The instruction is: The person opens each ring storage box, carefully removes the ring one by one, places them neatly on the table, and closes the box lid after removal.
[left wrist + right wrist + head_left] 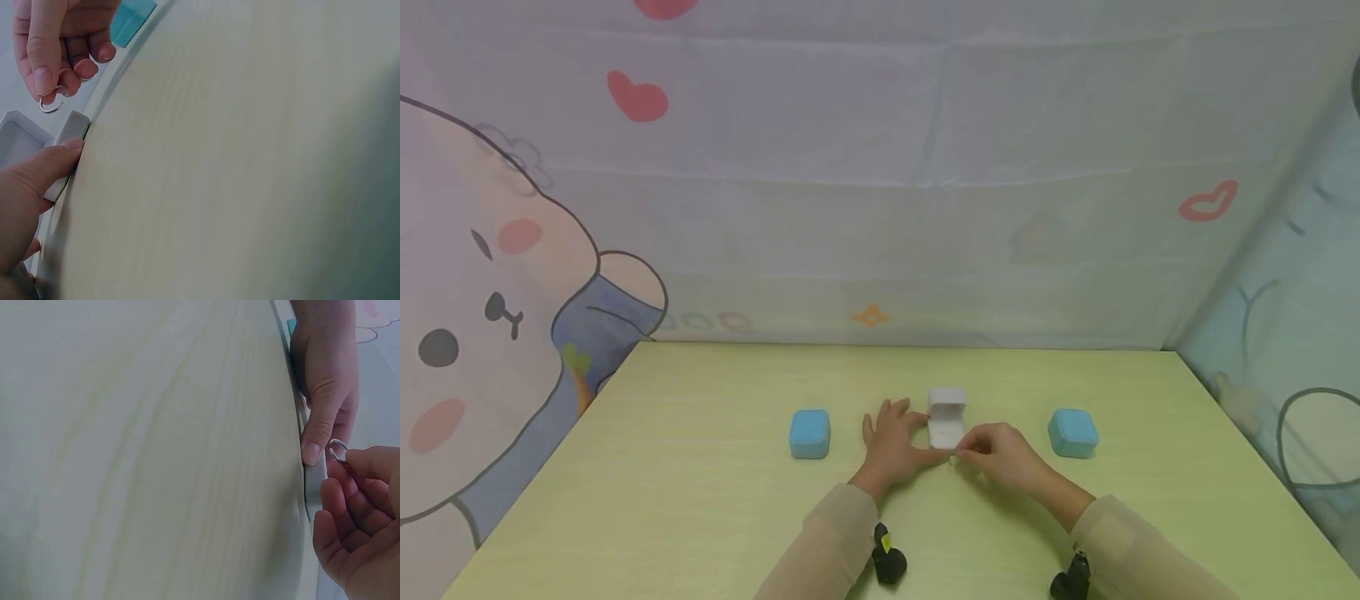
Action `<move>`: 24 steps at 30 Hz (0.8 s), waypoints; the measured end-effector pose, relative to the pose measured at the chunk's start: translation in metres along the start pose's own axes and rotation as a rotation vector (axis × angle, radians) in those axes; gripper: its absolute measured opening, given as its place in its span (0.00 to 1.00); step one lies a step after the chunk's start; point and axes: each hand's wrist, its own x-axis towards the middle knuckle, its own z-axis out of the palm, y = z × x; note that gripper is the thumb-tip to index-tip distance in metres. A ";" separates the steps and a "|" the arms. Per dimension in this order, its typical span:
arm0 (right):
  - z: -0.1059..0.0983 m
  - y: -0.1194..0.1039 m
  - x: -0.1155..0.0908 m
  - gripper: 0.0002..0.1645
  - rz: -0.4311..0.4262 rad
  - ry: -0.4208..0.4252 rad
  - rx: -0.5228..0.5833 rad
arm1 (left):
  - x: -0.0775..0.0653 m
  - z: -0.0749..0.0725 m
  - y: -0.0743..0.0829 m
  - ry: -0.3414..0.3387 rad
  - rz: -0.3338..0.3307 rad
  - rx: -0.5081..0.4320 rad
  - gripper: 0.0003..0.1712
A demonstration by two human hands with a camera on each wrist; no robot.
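Note:
A small white ring box (946, 432) stands on the table with its lid raised and its inside facing me. My left hand (895, 446) holds it from the left, thumb along the front edge and index finger at the side. The thumb (59, 164) lies against the box's front in the left wrist view. Close to the right front corner, my right hand (1006, 457) pinches a thin silver ring (338, 443) between thumb and index finger. The ring has a gap in its band and hangs just off the box's front; its other fingers curl loosely below.
A light blue box (809, 434), closed, sits left of the left hand. Another closed blue box (1072, 433) is to the right, beyond the right forearm. The pale wooden table (700, 467) ends at a printed cloth (820, 225) behind.

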 end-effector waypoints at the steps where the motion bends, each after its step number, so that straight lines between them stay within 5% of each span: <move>1: 0.000 -0.001 -0.001 0.07 0.000 -0.002 0.002 | 0.000 0.000 0.000 0.001 0.000 0.000 0.37; 24: 0.001 -0.001 -0.010 0.06 -0.058 -0.093 -0.013 | 0.000 0.001 -0.002 0.006 0.007 -0.018 0.34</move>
